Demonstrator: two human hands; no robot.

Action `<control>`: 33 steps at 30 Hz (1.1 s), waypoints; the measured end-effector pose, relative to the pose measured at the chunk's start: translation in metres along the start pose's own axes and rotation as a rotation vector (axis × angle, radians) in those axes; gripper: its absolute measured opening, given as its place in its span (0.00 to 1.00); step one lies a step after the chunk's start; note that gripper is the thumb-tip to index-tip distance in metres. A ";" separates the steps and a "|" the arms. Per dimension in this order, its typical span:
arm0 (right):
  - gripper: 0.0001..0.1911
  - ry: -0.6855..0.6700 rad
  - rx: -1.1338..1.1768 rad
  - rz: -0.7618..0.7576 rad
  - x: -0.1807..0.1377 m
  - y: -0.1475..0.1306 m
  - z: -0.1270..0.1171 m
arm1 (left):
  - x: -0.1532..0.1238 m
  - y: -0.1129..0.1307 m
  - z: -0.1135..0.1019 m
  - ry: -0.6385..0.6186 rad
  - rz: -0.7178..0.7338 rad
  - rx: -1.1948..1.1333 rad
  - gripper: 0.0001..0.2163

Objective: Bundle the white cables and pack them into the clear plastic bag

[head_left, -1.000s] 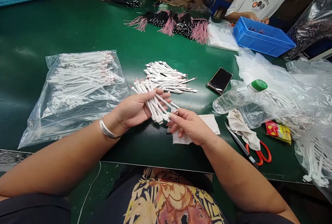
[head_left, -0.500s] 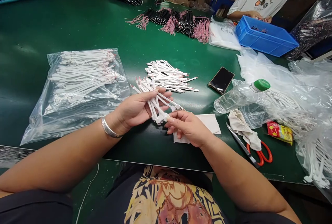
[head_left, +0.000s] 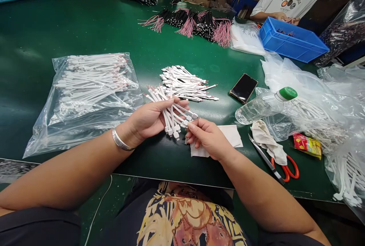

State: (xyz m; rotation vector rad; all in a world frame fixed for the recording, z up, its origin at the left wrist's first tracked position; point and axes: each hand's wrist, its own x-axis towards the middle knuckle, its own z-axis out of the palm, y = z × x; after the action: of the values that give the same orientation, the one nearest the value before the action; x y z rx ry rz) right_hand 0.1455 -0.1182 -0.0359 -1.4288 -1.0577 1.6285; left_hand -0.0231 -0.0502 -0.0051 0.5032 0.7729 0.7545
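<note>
My left hand (head_left: 159, 115) is closed around a bunch of short white cables (head_left: 170, 118), its thumb lying across them. Their connector ends fan out toward me, and reddish wire tips point away. With thumb and fingers, my right hand (head_left: 207, 135) pinches one cable of this bunch near its connector. Just beyond lies a loose pile of similar white cables (head_left: 185, 82). To the left is a clear plastic bag (head_left: 94, 120) with many more cables inside. A folded white tissue (head_left: 232, 135) lies partly under my right hand.
A phone (head_left: 243, 88), a clear bottle (head_left: 259, 107) with a green cap, orange-handled scissors (head_left: 291, 168) and a red-yellow packet (head_left: 307, 146) lie on the right. Farther back are black-and-pink wire bundles (head_left: 196, 23) and a blue bin (head_left: 293, 42). Two other people work across the table.
My right hand has shifted slightly right along the connector ends. The connectors in the bunch are spread a little wider. My left hand stays nearly in place.
</note>
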 end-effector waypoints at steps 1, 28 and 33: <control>0.18 0.017 -0.023 -0.015 0.000 0.000 0.000 | 0.000 0.000 0.001 0.011 -0.001 -0.007 0.09; 0.16 0.024 0.216 0.033 -0.003 0.002 0.014 | -0.003 -0.003 0.005 0.019 0.008 -0.095 0.10; 0.17 -0.126 0.201 0.102 -0.004 0.005 0.018 | -0.003 -0.004 0.006 0.012 0.015 -0.094 0.10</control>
State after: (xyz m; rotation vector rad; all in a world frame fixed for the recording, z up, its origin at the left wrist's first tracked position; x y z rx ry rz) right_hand 0.1285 -0.1260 -0.0380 -1.2792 -0.8731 1.8627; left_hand -0.0184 -0.0563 -0.0031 0.4209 0.7419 0.8046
